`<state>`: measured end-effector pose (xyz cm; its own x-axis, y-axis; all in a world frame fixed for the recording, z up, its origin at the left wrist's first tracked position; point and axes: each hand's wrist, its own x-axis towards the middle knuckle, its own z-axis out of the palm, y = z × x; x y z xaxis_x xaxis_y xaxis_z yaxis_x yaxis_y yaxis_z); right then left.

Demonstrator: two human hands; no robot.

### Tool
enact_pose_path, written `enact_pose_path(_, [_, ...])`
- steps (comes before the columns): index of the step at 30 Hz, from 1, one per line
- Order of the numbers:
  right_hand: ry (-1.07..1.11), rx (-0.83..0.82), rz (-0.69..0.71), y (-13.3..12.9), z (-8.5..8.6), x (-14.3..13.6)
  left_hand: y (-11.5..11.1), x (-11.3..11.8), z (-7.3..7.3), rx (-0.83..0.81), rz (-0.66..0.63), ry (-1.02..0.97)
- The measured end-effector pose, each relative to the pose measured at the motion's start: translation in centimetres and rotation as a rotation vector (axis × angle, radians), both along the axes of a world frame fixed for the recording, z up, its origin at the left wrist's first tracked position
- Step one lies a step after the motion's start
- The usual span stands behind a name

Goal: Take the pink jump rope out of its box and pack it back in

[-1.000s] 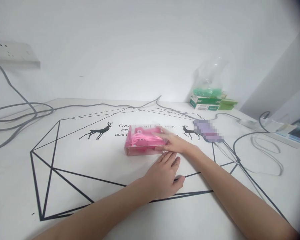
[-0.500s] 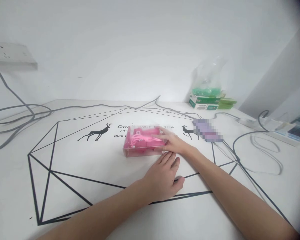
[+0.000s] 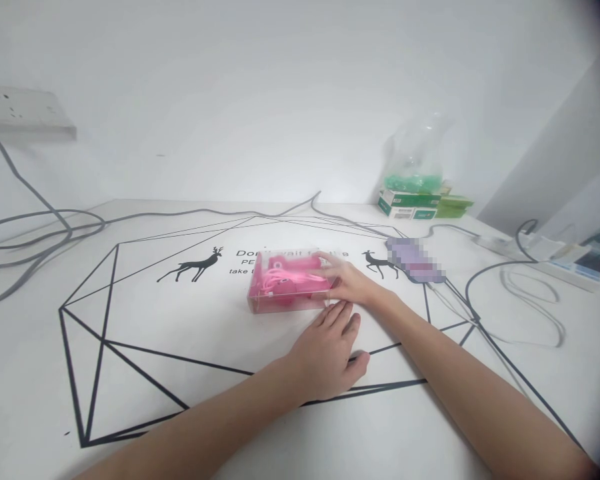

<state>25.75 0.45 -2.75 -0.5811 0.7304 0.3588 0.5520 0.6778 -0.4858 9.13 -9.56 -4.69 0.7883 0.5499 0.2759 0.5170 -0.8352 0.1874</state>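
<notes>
A clear plastic box (image 3: 257,305) lies on the white tabletop in front of me. Inside it sit pink pieces and a bundle of thin pink cord (image 3: 280,279); their exact kind is unclear. My right hand (image 3: 347,281) grips the box's right end with spread fingers. Some fingertips show through the clear plastic, and whether they are within the box or only around it is hard to tell. My left hand (image 3: 327,350) rests palm down just in front of the box's right corner, fingers stretched out, holding nothing, close below my right hand.
A purple phone-like item (image 3: 415,260), partly pixelated, lies at the right with a cable attached. Green-and-white cartons (image 3: 410,200) under a clear bag (image 3: 415,153) stand by the wall. Grey cables (image 3: 200,211) run along the back; a power strip (image 3: 555,260) is at far right.
The view has shifted very slightly. Both hands and the box keep nearly the same places.
</notes>
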Motion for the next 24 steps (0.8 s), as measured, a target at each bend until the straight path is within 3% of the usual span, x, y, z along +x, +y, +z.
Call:
enact_pose_path(15, [-0.034, -0.060, -0.018, -0.39, 0.05, -0.59, -0.04, 0.18, -0.01, 0.021, -0.001, 0.035])
enact_pose_path(24, [-0.008, 0.004, 0.009, 0.27, -0.46, -0.29, -0.06, 0.06, 0.10, 0.028, -0.008, 0.026])
